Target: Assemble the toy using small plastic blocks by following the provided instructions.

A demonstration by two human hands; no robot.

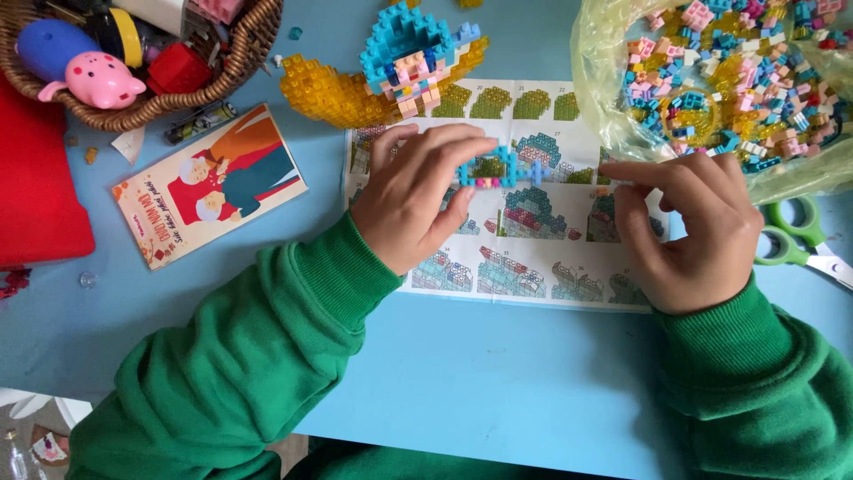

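Hands and a little blue brick frame

The left hand (413, 200) has its fingers pinched on the blue frame (498, 167), which runs sideways over the paper guide (533, 276). The right hand (697, 236) waits just right of it, fingers curled together, empty. The brick bag (604, 89) sits past that hand.
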